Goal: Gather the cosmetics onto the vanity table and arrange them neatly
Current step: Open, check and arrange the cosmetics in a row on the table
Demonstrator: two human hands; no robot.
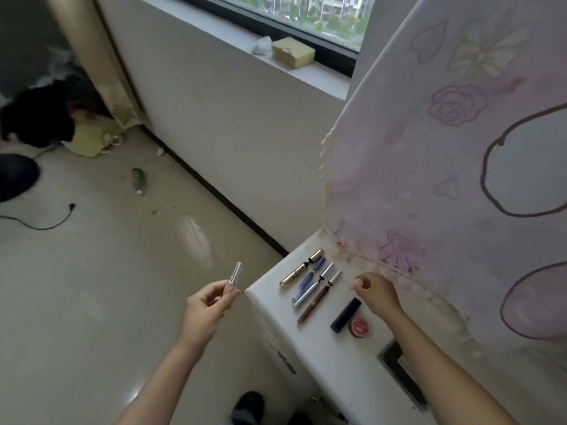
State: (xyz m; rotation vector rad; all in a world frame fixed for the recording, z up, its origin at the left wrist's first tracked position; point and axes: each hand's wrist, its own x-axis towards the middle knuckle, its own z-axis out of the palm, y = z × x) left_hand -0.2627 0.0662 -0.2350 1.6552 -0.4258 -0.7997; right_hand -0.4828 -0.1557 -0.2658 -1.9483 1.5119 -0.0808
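Left hand (205, 305) pinches pink tube (233, 279); 4 tubes (313, 279) on vanity table (270, 297).

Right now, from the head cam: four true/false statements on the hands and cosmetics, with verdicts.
1. The left hand holds a pink tube with a silver cap. True.
2. That tube lies on the vanity table. False: it is held in the air beside the table's corner.
3. Four slim tubes lie side by side: gold tube, blue tube, silver tube, brown tube. True.
4. The right hand grips the navy lipstick. False: the lipstick lies ungripped on the table beside the round red pot.
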